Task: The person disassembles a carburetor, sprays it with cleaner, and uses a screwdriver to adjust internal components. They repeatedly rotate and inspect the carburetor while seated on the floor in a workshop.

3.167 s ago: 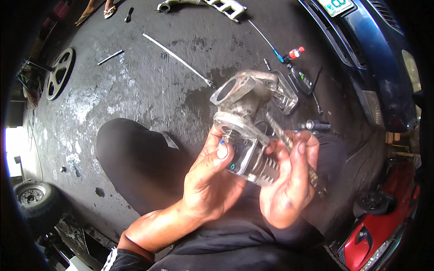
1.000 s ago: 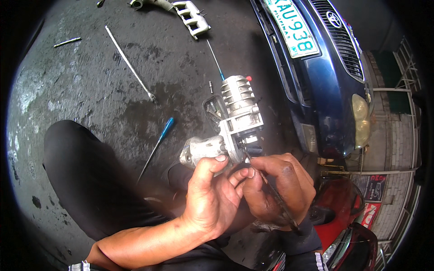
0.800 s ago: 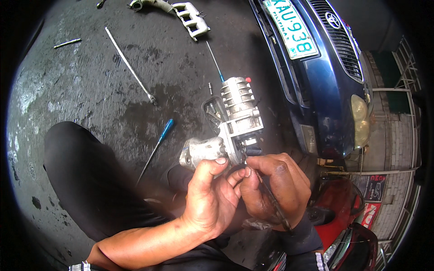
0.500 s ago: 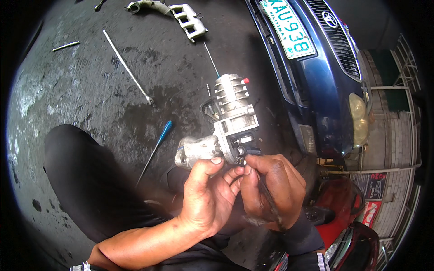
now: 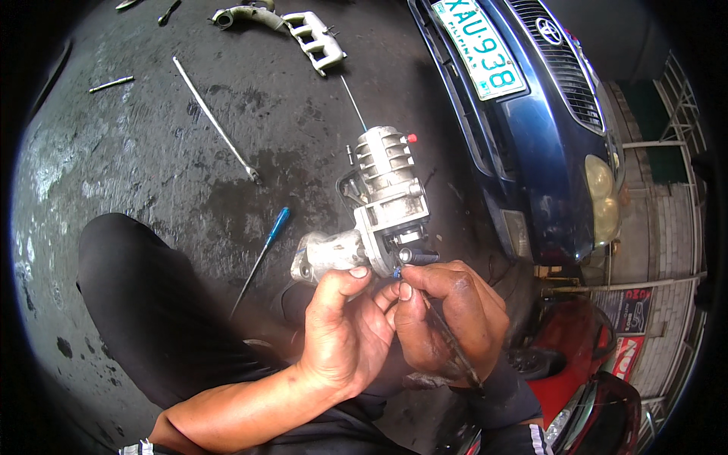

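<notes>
The left hand has its fingers curled shut around the near end of a grey cast-metal engine part, the thumb pressed flat against its lower flange. The right hand is closed too: its fingertips pinch a small piece at the part's near right corner, beside a short dark cylindrical fitting, and what that piece is cannot be told. A thin dark tool lies through the right palm, its tip pointing near and right past the wrist. The two hands touch each other at the fingertips.

The metal part is held up in the middle of the scene, above the floor, ribbed housing at the far end with a small red cap on top and a rounded tubular neck sticking out left.

Beneath it lies a wet, stained concrete floor. A blue-handled screwdriver rests on it just left of the part, near the person's dark-trousered knee. Farther off lie a long metal rod, a short rod at far left, and a pale cast manifold. To the right stands a dark blue car, front bumper facing the hands, with a red vehicle near right.
</notes>
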